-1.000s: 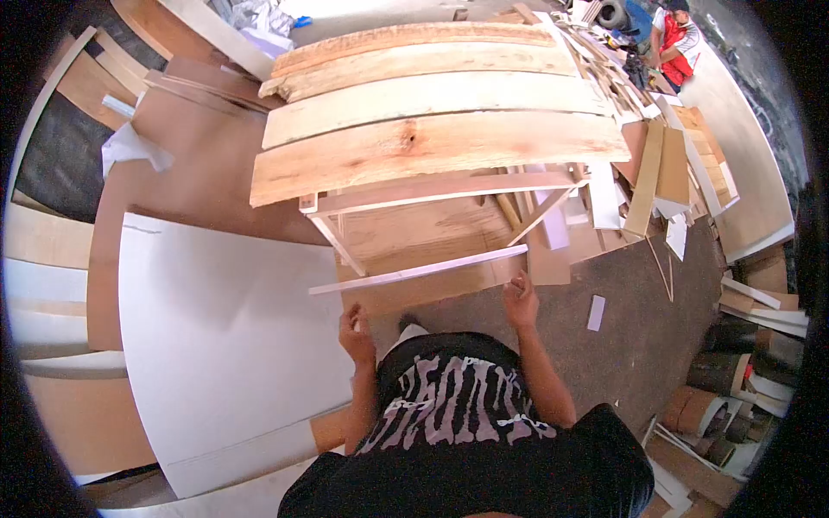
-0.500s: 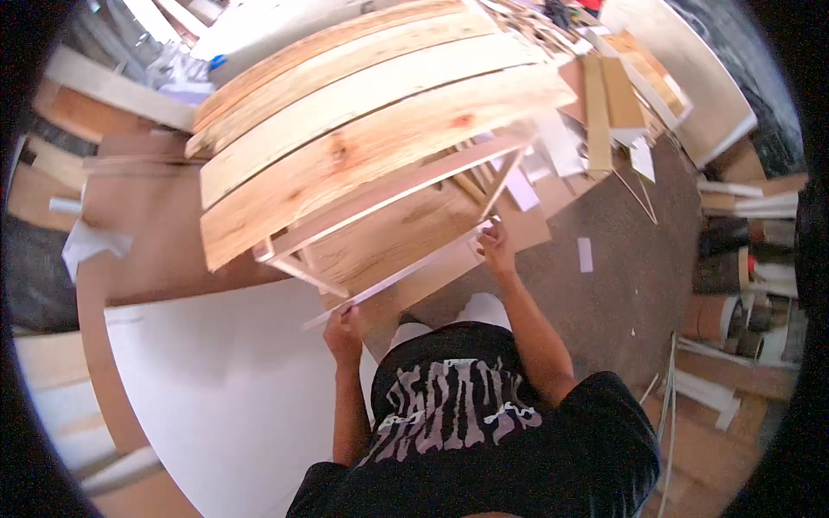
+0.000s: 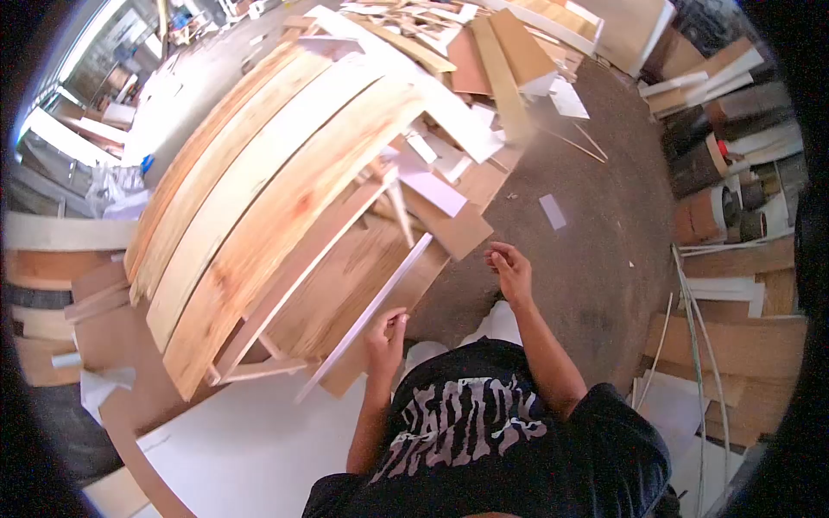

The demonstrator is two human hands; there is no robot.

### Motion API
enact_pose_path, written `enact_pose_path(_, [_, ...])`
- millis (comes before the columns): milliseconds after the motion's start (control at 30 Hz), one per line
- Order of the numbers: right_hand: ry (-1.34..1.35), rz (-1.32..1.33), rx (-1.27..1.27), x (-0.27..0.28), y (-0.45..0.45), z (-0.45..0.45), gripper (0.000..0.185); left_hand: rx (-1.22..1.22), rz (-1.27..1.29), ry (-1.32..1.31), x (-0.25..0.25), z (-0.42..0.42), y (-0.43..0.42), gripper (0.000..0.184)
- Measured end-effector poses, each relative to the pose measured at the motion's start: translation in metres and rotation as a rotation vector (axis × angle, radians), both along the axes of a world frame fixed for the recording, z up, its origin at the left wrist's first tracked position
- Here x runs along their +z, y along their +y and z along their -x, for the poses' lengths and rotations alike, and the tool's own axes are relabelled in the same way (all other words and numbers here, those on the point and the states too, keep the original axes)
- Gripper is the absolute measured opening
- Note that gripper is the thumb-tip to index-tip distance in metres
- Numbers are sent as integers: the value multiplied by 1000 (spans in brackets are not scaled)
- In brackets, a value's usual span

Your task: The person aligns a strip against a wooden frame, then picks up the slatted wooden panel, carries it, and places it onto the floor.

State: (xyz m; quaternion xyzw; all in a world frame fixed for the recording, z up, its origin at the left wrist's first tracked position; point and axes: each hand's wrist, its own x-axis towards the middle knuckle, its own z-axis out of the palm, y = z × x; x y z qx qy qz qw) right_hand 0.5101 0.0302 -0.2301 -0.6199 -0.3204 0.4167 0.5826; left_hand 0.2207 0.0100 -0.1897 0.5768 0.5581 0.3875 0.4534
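A thin white strip (image 3: 371,308) lies along the front of the low wooden slatted table (image 3: 259,207), over the brown board beneath it. My left hand (image 3: 385,341) is just to the right of this strip, its fingers curled in; whatever they hold, if anything, is hidden. Away from the strip, my right hand (image 3: 513,274) is held above the dark floor with its fingers loosely bent and partly apart, and nothing shows in it. The table's top is rough planks, with slim legs and a rail below.
A large white panel (image 3: 259,445) lies at the lower left. Beyond the table are scattered board offcuts (image 3: 492,73) and wood scraps. Stacked boards and rolls (image 3: 704,216) line the right side. A small pale piece (image 3: 553,211) lies on the floor.
My view has turned, so the table appears tilted and further left. My right hand has let go of the white strip's end and moved away from it. My left hand now sits beside the strip.
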Motion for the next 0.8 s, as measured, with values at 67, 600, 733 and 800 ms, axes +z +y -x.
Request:
enact_pose_path(67, [-82, -18, -11, 9, 2, -37, 24, -85, 21, 42, 11, -54, 21, 18])
enact_pose_path(600, [-329, 213, 143, 32, 16, -286, 30, -90, 192, -383, -7, -337, 93, 23])
enact_pose_path(733, [-261, 299, 190, 22, 53, -317, 32, -2, 274, -376, -15, -349, 126, 23])
enact_pose_path(800, [-300, 293, 239, 9, 76, -331, 32, 39, 196, -216, -17, -359, 154, 23])
